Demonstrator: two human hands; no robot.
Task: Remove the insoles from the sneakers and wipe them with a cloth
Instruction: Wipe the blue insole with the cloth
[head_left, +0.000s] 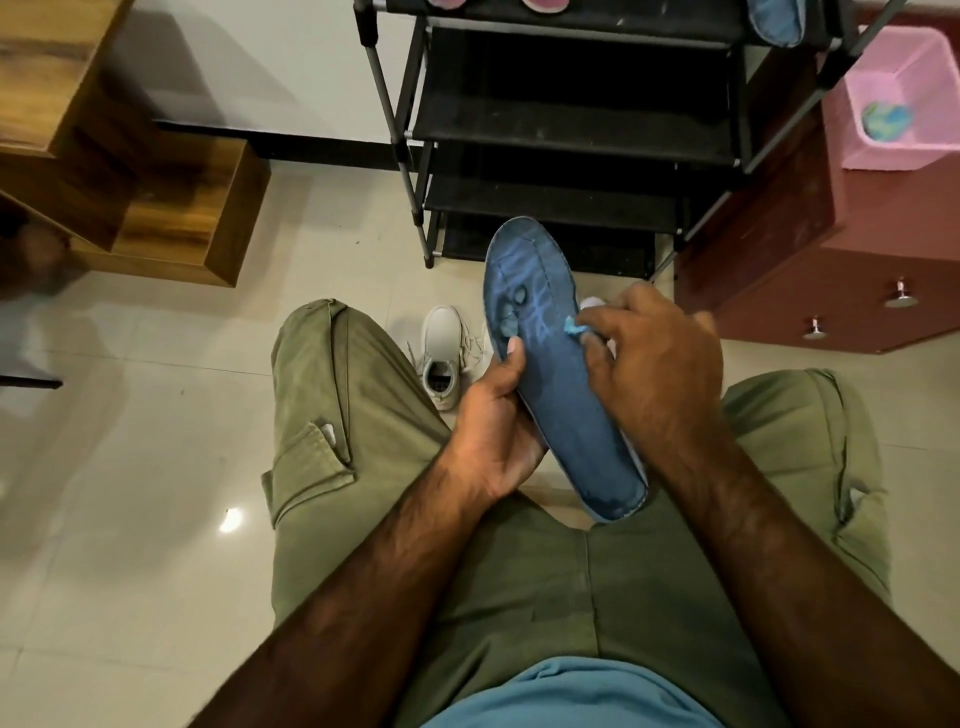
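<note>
Grey sneaker (441, 353) on floor (130, 441) below insole (550, 374), black shoe rack (571, 130) beyond

- Insole (550, 384): blue, pale worn patches nr toe end; held tilted, toe end away from body, left edge gripped by left hand (493, 431).
- Cloth (571, 327): only a small light-blue bit seen, pinched by right hand (654, 353), pressed on insole's right side.
- Sneaker (441, 358): pale grey, laced, set upright on floor, just left of insole.
</note>
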